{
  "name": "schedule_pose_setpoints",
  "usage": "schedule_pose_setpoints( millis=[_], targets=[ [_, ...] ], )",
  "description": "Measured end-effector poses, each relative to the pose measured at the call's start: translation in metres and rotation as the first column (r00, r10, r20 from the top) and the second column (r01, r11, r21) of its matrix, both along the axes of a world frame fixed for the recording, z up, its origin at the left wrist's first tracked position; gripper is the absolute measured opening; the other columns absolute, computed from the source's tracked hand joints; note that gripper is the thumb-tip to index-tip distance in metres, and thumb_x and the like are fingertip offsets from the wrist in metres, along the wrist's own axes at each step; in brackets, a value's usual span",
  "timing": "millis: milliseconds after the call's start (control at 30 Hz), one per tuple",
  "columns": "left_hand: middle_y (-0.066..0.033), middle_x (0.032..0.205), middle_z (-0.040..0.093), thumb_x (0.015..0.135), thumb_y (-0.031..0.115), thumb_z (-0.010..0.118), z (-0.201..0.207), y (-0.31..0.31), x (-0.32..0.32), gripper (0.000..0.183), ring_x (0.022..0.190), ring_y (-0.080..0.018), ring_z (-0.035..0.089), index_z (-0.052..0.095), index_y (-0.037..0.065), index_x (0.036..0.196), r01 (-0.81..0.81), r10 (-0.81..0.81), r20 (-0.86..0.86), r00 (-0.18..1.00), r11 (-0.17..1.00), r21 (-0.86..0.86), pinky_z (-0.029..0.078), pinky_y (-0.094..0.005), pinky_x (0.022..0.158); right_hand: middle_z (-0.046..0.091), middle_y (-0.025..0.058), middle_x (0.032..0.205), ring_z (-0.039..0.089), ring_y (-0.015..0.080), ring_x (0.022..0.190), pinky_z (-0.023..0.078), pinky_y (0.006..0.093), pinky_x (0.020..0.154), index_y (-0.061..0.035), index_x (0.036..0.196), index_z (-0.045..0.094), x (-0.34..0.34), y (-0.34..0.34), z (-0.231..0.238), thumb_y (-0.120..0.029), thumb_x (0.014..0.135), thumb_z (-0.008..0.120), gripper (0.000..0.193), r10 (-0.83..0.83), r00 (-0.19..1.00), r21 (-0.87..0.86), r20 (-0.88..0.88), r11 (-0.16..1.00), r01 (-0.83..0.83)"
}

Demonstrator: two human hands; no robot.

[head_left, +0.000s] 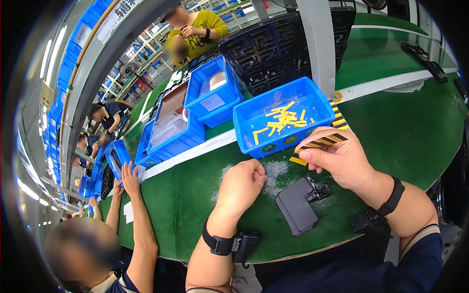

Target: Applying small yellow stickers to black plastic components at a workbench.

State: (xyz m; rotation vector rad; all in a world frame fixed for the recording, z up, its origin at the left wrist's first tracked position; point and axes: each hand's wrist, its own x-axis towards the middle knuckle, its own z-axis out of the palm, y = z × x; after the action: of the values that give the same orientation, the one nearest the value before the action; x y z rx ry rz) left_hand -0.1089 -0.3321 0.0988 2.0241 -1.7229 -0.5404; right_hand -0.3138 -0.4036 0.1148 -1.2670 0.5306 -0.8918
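Note:
My right hand point(344, 158) is raised over the green table and pinches a black-and-yellow striped strip point(328, 140). A small yellow tab point(297, 161) shows at the strip's lower end, by the thumb. My left hand point(240, 188) hovers low over the table with its fingers curled together; whatever they hold, if anything, is hidden. In front of both hands stands a blue bin point(244, 131) with many small yellow strips point(285, 118) inside. Between my forearms, a flat dark grey part point(296, 205) with a black bracket-like end point(318, 191) lies on the table.
More blue bins point(181, 138) stand to the left. A large black tray point(268, 51) leans behind, beside a white post point(316, 44). Striped tape point(340, 118) lies right of the bin. At left, a co-worker's hands point(128, 178) touch another blue bin point(117, 156).

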Motion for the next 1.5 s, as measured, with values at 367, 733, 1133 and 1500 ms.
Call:
schedule_pose_setpoints(
  millis=[367,733,1133,1500],
  targets=[
    [-0.0219,0.098,0.055,0.059,0.037,0.079,0.043,0.037,-0.057,0.089,0.094,-0.0360,0.054,0.038,-0.007,0.124,0.481,-0.473,0.090,0.876,0.872,-0.096,0.044,-0.0393,0.082,0.058,0.0073,0.086,0.057,0.0132,0.080,0.047,0.0233,0.070,0.0023,0.086,0.064,-0.005,0.009,0.005,0.007,0.073,0.063,0.014,-0.169,0.985,-0.487,0.045,0.857,0.169],
    [-0.0134,0.097,0.059,0.075,0.016,0.068,0.026,0.031,-0.048,0.052,0.088,-0.0257,0.059,0.046,-0.002,0.119,0.259,-0.302,-0.130,0.945,0.927,-0.272,0.047,-0.0338,0.079,0.062,0.0085,0.076,0.058,0.0204,0.077,0.045,0.0295,0.071,-0.0020,0.080,0.067,-0.005,0.008,0.009,0.003,0.068,0.068,0.013,-0.352,0.932,-0.747,0.087,0.596,0.294],
    [-0.0058,0.091,0.064,0.089,0.004,0.053,0.014,0.029,-0.063,0.024,0.080,-0.0060,0.057,0.046,0.001,0.111,0.050,-0.156,-0.873,0.461,0.987,-0.150,0.045,-0.0201,0.071,0.064,0.0062,0.075,0.059,0.0205,0.074,0.046,0.0302,0.069,-0.0037,0.079,0.066,-0.003,0.012,-0.002,0.002,0.064,0.068,0.016,-0.371,0.928,-0.761,0.042,0.589,0.270],
    [-0.0062,0.090,0.065,0.089,0.005,0.053,0.013,0.029,-0.061,0.027,0.080,-0.0068,0.057,0.046,0.000,0.115,0.049,-0.184,-0.884,0.430,0.982,-0.181,0.045,-0.0202,0.070,0.061,0.0050,0.071,0.057,0.0202,0.069,0.043,0.0301,0.066,-0.0054,0.079,0.067,-0.004,0.010,0.001,0.002,0.061,0.069,0.019,-0.326,0.945,-0.774,0.005,0.598,0.210]
  ],
)
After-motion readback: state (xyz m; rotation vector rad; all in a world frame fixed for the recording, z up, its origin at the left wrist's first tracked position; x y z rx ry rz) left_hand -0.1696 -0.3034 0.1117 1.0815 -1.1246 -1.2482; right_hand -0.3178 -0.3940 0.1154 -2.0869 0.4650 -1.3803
